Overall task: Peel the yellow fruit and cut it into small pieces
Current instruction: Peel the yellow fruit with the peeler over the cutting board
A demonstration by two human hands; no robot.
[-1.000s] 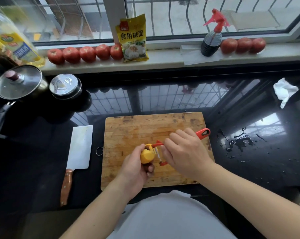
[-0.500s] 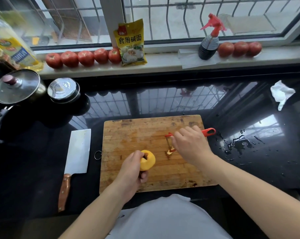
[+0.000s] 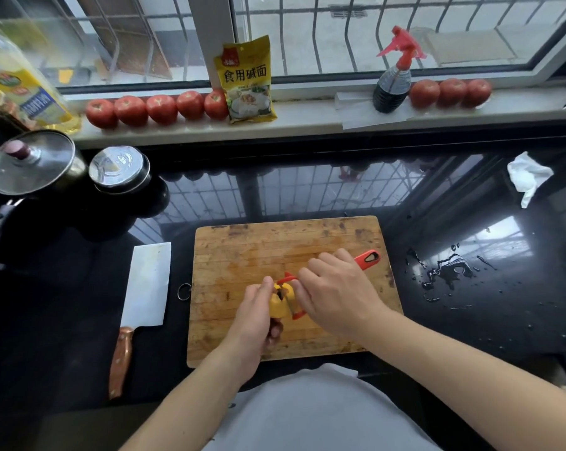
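nearest, the left hand [image 3: 255, 320] grips the yellow fruit [image 3: 279, 305] low over the wooden cutting board [image 3: 242, 255], fingers curled round its near side. half a second ago the right hand [image 3: 337, 294] had drawn the red peeler [image 3: 368, 259] away toward the board's far right; now it is back, fingers wrapped round the handle, and the peeler's head looks to be touching the fruit's right face. i judge another peeling stroke is starting, so peeling is unfinished and cutting has not begun. the cleaver [image 3: 148, 288] lies flat on the black counter [image 3: 470, 320] just left of the board, untouched. farther off, tomatoes [image 3: 161, 109] line the windowsill.
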